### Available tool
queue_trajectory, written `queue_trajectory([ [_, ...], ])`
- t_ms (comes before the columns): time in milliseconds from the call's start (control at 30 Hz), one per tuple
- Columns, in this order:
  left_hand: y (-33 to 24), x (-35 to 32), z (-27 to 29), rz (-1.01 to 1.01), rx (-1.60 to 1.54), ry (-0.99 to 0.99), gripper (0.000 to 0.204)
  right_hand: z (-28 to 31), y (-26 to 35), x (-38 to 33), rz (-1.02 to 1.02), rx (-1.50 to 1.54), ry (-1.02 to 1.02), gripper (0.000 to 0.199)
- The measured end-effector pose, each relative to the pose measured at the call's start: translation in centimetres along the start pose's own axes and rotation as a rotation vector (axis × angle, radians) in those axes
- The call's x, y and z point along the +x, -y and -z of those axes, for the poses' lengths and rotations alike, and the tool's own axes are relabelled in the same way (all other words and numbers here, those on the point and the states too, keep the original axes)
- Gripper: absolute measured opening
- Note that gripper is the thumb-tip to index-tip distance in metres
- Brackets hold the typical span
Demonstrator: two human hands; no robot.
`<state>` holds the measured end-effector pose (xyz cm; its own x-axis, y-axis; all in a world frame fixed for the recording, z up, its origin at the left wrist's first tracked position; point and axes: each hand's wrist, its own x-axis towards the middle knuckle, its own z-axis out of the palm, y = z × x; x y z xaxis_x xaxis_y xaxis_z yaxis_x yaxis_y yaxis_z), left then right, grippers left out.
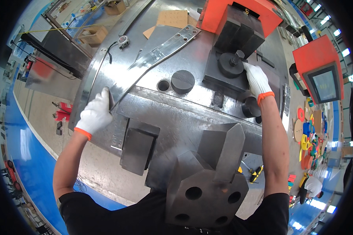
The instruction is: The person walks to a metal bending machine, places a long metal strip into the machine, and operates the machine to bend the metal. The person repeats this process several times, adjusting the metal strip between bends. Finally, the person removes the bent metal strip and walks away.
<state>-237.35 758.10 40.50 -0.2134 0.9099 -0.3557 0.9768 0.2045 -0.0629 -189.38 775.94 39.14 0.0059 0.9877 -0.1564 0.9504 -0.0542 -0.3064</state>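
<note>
My left hand [95, 112], in a white glove with an orange cuff, is closed on the near-left end of a long, shiny flat metal bar [155, 55]. The bar slants up to the right across the steel table, with holes at its far end. Gloved the same way, my right hand [257, 79] reaches forward with its fingers stretched out against the right side of a round black die [229, 66]. A bolt [235, 60] stands in the die's middle. The fingers' undersides are hidden, and no separate thing shows in that hand.
Behind the die stands a dark block [241, 33] before an orange machine housing [208, 17]. Loose black cylinders [183, 81] sit on the steel table [145, 103]. A large angular steel block [208, 192] rises close to me. An orange control panel [319, 70] hangs at the right.
</note>
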Motion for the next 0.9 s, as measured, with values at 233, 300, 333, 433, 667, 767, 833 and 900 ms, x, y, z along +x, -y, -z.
queue_trajectory([
  [233, -0.2, 4.8, -0.4, -0.078, -0.122, -0.229, 0.043, 0.7, 1.1, -0.5, -0.128, 0.227, 0.037, 0.045],
  [300, -0.4, 3.9, -0.2, -0.068, -0.184, -0.259, 0.041, 0.8, 0.6, -0.4, -0.064, 0.133, -0.006, 0.046],
  [333, 0.8, 3.5, -1.3, -0.094, -0.196, -0.294, 0.047, 0.4, 0.3, -0.6, -0.034, 0.092, -0.014, 0.046],
  [433, 4.1, 1.8, -3.1, -0.138, -0.273, -0.385, 0.051, 0.8, 0.4, -0.4, -0.076, 0.098, 0.025, 0.046],
  [667, 7.4, -0.1, -1.5, -0.299, -0.267, -0.483, 0.054, -0.4, -2.0, 0.7, 0.097, -0.013, -0.028, 0.045],
  [767, 8.6, 0.5, -1.0, -0.380, -0.239, -0.426, 0.055, -0.9, -2.6, 1.6, -0.134, 0.269, -0.058, 0.049],
  [833, 9.7, 0.3, -0.6, -0.390, -0.214, -0.408, 0.055, -0.8, -1.5, 1.1, -0.014, 0.212, -0.045, 0.056],
  [900, 10.8, 1.0, -0.7, -0.444, -0.202, -0.433, 0.055, -1.2, -1.6, 1.2, -0.022, 0.281, -0.032, 0.062],
])
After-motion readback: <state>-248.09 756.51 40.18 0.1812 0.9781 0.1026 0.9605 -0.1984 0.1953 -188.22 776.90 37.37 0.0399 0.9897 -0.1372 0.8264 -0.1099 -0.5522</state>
